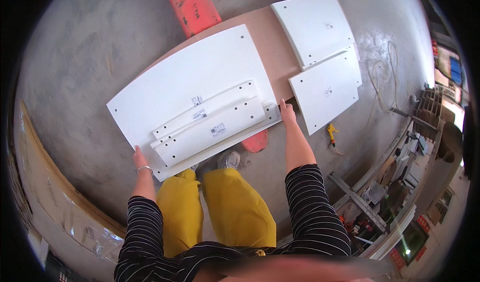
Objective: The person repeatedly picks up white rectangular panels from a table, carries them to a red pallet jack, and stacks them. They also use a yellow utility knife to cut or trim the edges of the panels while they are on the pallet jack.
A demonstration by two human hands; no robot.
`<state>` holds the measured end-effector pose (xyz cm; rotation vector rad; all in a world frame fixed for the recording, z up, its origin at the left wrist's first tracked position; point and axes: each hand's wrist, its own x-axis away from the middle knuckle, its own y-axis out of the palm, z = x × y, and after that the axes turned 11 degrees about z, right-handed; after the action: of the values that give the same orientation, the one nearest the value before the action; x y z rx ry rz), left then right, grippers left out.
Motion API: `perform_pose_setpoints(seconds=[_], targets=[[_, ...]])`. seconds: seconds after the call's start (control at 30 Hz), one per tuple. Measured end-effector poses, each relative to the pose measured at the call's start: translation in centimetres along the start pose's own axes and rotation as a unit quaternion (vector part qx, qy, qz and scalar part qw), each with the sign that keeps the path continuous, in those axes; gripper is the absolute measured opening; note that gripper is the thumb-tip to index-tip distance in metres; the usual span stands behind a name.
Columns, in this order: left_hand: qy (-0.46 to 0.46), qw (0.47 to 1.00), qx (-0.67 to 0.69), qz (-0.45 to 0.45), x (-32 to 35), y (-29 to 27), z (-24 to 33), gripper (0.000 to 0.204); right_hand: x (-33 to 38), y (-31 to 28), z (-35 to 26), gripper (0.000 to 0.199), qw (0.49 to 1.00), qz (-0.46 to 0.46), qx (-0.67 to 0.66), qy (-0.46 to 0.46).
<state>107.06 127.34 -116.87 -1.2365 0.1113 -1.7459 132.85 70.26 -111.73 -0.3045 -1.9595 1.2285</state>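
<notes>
A large white panel (pixel 195 69) lies in front of me, with narrow drilled white boards (pixel 232 117) stacked along its near side, small printed labels on them. My left hand (pixel 140 158) is closed on the panel's near left edge, its thumb on top and the other fingers mostly hidden beneath. At the near right corner my right hand (pixel 287 113) grips the panel's edge, its fingers partly out of sight. Below the panel is a brown board (pixel 270 42). Two more white panels, an upper one (pixel 315 27) and a lower one (pixel 325 89), sit to the right.
Red forks (pixel 192 7) reach out under the boards, one rounded red end (pixel 256 141) showing near my feet. A yellow air blow gun (pixel 332 134) lies on the floor at right, by a looped hose (pixel 382 87). Cardboard (pixel 60 182) stands at left; a metal frame (pixel 357 199) is at right.
</notes>
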Motion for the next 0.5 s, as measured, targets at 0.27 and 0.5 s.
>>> perform_pose_setpoints(seconds=[0.27, 0.5], targets=[[-0.023, 0.979, 0.132, 0.151, 4.1, 3.3, 3.7, 0.071, -0.5, 2.6, 0.2, 0.076, 0.997, 0.041, -0.055, 0.020], [0.002, 0.974, 0.140, 0.176, 8.3, 1.8, 8.0, 0.068, 3.4, -1.6, 2.5, 0.071, 0.997, 0.071, -0.014, 0.017]])
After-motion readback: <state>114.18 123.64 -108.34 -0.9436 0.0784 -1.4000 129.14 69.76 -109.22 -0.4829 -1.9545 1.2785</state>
